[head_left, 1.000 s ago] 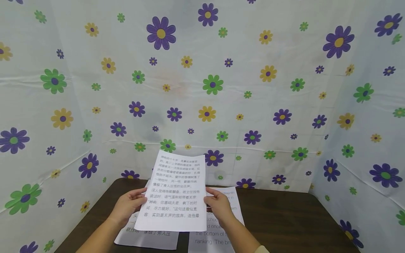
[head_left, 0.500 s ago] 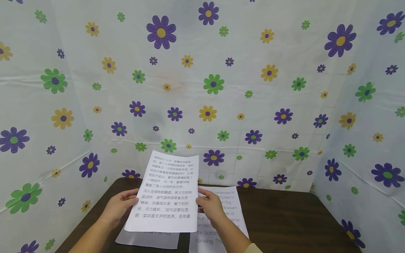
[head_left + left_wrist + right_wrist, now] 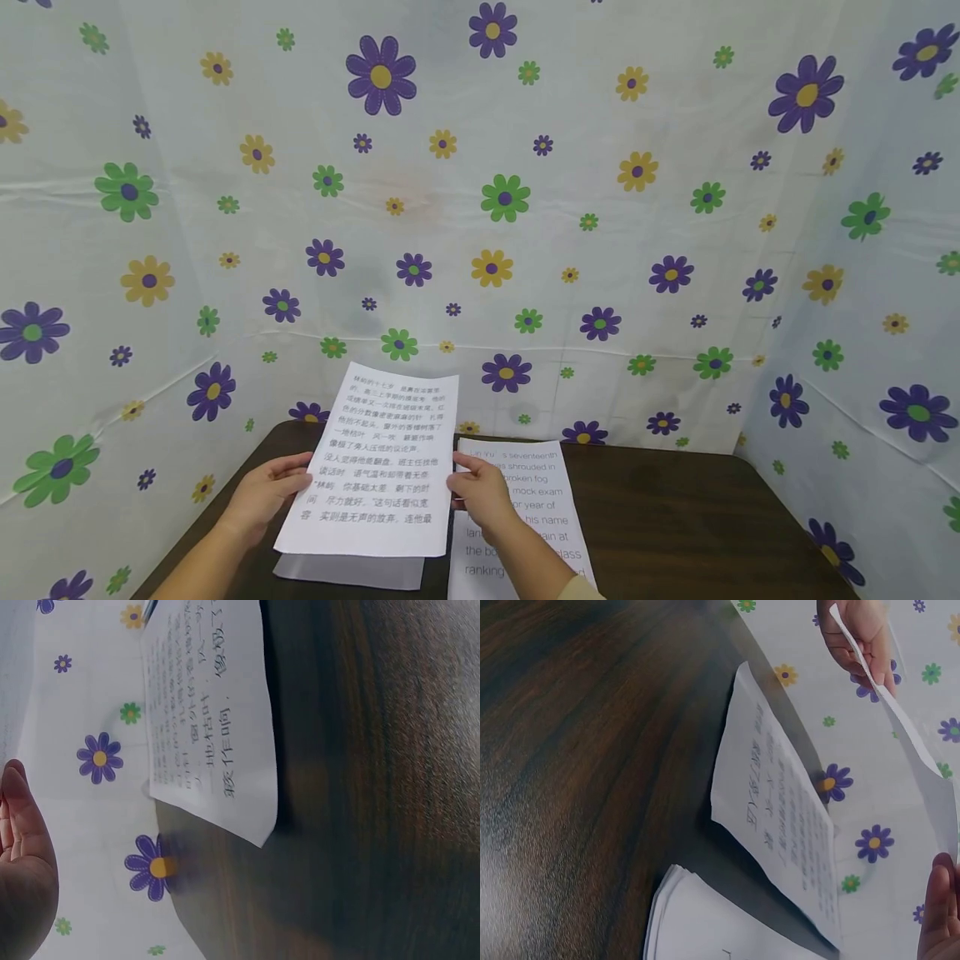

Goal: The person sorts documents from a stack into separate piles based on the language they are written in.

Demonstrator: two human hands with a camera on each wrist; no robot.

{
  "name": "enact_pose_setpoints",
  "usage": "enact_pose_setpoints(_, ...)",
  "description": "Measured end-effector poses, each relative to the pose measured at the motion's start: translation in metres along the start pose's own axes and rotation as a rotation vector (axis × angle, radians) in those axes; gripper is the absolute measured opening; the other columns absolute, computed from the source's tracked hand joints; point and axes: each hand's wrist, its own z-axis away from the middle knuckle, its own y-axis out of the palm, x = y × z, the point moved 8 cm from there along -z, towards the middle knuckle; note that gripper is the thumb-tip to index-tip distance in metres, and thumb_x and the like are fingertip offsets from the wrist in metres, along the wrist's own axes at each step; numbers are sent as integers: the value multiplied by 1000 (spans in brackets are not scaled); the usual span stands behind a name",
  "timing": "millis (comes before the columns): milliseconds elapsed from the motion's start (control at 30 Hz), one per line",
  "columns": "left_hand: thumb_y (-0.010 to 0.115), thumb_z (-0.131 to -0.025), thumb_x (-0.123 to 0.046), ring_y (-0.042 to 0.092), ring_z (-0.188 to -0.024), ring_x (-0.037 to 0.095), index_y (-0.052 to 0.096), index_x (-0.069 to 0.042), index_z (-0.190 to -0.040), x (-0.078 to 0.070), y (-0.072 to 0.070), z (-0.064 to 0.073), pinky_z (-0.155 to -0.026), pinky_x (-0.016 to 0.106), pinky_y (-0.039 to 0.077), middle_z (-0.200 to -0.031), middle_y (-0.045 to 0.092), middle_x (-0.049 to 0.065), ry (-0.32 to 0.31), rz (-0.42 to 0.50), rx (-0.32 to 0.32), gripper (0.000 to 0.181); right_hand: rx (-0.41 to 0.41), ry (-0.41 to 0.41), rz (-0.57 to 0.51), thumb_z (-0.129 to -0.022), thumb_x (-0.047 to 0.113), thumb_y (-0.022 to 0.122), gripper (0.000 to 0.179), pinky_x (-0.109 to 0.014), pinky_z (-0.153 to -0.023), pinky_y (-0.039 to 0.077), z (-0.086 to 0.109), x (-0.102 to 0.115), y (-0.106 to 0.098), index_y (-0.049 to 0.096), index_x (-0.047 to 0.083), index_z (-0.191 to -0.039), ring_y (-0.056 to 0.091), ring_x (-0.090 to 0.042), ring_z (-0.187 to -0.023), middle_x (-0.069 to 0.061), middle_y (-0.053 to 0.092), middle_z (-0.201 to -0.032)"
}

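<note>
A white paper sheet (image 3: 367,467) printed with Chinese text is held up, tilted, between both hands in the head view. My left hand (image 3: 262,496) pinches its left edge, and my right hand (image 3: 483,492) pinches the right edge. Beneath it, a second sheet (image 3: 348,572) lies on the table, mostly covered in that view; the left wrist view shows Chinese writing on this lower sheet (image 3: 210,712). To the right lies an English-printed sheet (image 3: 517,467), partly hidden by my right hand and forearm. In the right wrist view it tops a small stack of paper (image 3: 712,922).
The dark wood-grain table (image 3: 675,517) extends to the right of the papers. A white cloth (image 3: 600,150) with purple, green and yellow flowers hangs behind and on both sides. A slim dark thing (image 3: 150,609) shows at the top of the left wrist view, too cut off to identify.
Both hands have moved left with the held sheet, which now covers more of the lower Chinese sheet. More of the English sheet shows at the right.
</note>
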Motion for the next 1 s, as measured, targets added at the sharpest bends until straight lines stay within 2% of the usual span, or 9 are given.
enact_pose_setpoints(367, 60, -94, -11, 66, -84, 14, 46, 11, -138, 15, -5, -4, -71, 25, 58, -103, 71, 9, -18, -28, -1, 52, -1, 29, 19, -87, 4, 61, 47, -25, -64, 59, 1, -11, 11, 56, -3, -133, 66, -11, -69, -6, 72, -90)
enact_pose_setpoints(1000, 61, -93, -12, 66, -84, 16, 49, 10, -136, 33, -1, -7, -72, 30, 58, -107, 71, 15, -55, -54, -17, 50, -21, 86, 67, -86, 5, 63, 48, -22, -56, 55, -2, -31, 15, 57, -3, -132, 61, -10, -63, -3, 69, -82)
